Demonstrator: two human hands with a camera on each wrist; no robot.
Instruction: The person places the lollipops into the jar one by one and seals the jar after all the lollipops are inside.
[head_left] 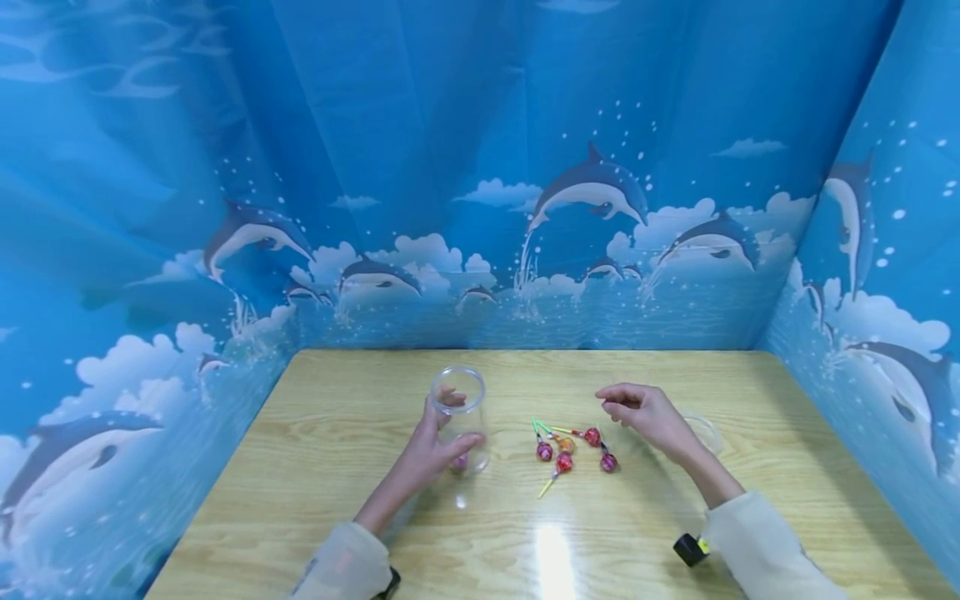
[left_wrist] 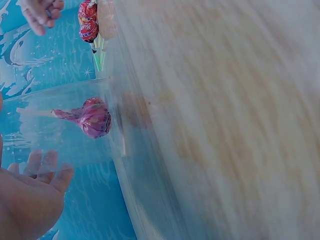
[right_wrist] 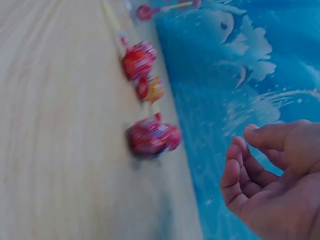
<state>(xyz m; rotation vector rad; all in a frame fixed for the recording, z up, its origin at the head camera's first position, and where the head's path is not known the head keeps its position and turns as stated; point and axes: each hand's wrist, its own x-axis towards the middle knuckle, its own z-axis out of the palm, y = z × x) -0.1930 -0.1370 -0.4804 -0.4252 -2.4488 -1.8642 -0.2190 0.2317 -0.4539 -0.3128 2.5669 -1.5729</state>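
My left hand grips a clear plastic jar upright on the table, thumb on the near side and fingers behind. Inside lies a single purple-pink wrapped lollipop, its head at the bottom and its stick pointing up towards the mouth. To the right of the jar, several wrapped lollipops lie in a loose cluster, red, orange and purple, with green and yellow sticks. Above and just right of them hovers my right hand, fingers loosely bent. The right wrist view shows nothing between its thumb and fingers.
A clear round lid lies on the wooden table, partly behind the right wrist. Blue curtains with dolphins stand along the table's back and sides. A black wrist device hangs by the right sleeve.
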